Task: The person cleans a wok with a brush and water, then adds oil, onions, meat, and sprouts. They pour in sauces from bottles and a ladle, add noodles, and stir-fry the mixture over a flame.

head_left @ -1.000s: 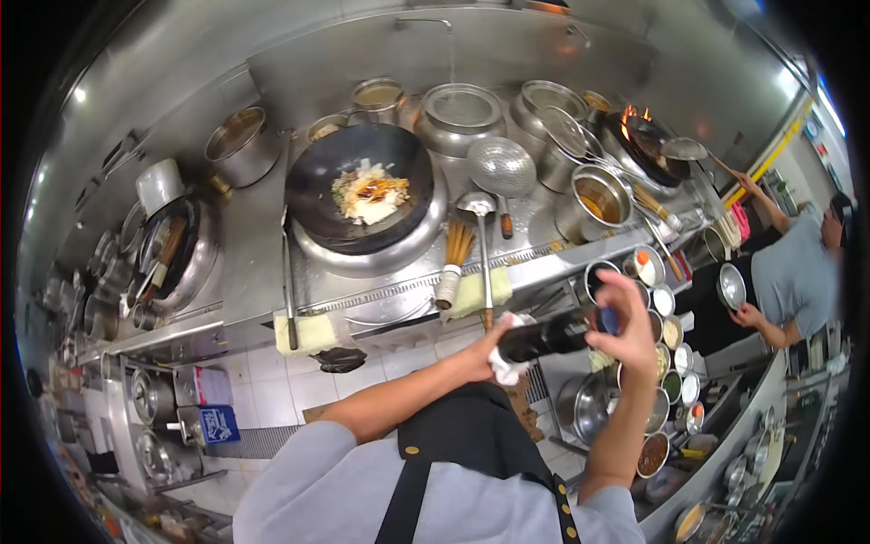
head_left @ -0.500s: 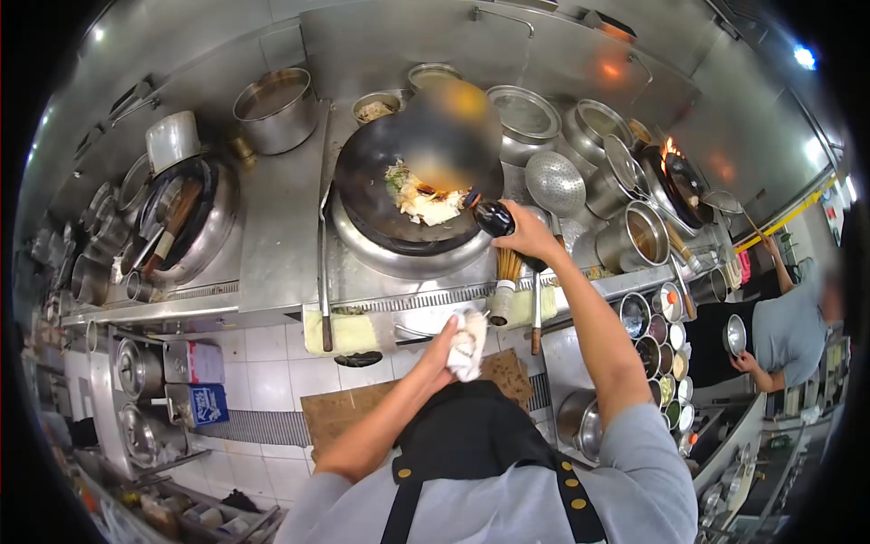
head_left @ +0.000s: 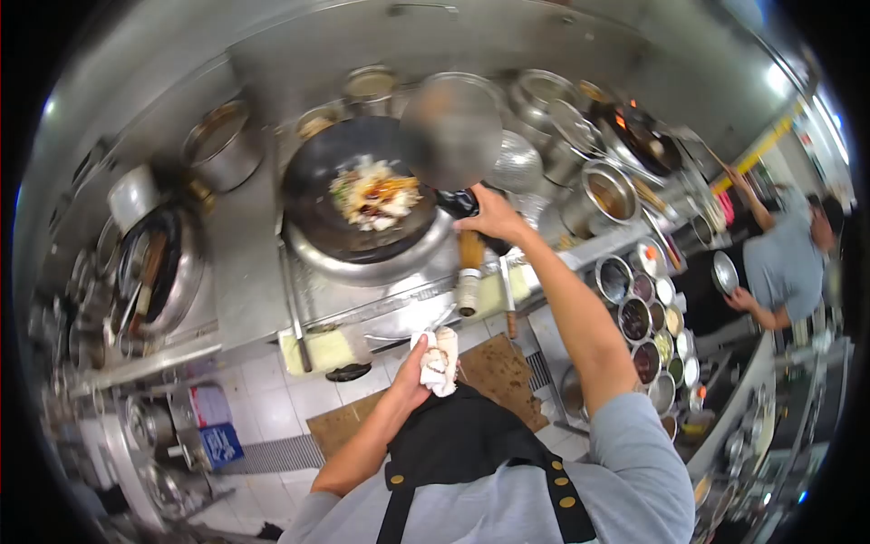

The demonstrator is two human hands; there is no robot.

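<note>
Right hand (head_left: 492,218) clamps a dark bottle (head_left: 454,202), probably slick glass, round its body. Left hand (head_left: 410,374) bunches a soft cloth (head_left: 440,361).

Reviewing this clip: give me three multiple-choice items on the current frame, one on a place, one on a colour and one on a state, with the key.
1. Where is the dark bottle that the right hand holds?
A. at the right rim of the wok
B. on the floor
C. in a drawer

2. What colour is the cloth in the left hand?
A. blue
B. mostly white
C. red

3. What state is the wok in?
A. empty
B. lidded
C. holding food

Key: 1 A, the hand grips it beside the rim; 2 B, the bunched cloth is pale; 3 C, the food lies uncovered.
</note>
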